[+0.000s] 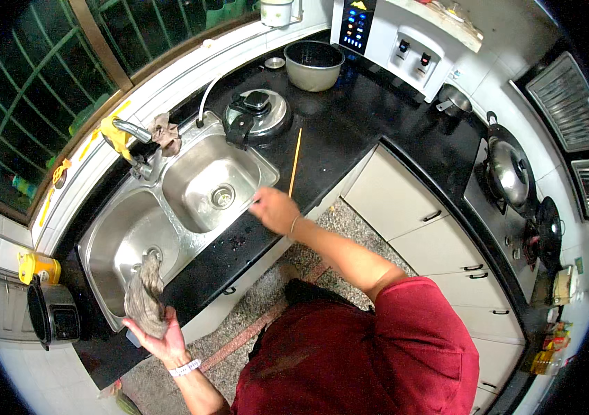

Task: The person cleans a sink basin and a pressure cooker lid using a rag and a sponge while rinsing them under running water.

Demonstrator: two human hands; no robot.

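A crumpled, wet-looking grey-brown cloth (pixel 144 299) lies across the palm of my left hand (pixel 163 337), which grips it at the near edge of the sink. The cloth's far end hangs into the left basin (pixel 118 238), by the drain. My right hand (pixel 277 211) is above the near right rim of the right basin (pixel 201 169), its fingers curled together. Whatever may be inside those fingers is hidden. A thin yellow stick (pixel 296 160) lies on the black counter (pixel 336 131) just beyond my right hand.
Behind the basins stands a faucet (pixel 143 166) with a brown rag (pixel 165 135) beside it. A pot with a lid (pixel 258 114), an open pot (pixel 314 66) and a water dispenser (pixel 405 55) are farther back. A lidded wok (pixel 509 169) sits right; a black bin-like container (pixel 54 312) stands left.
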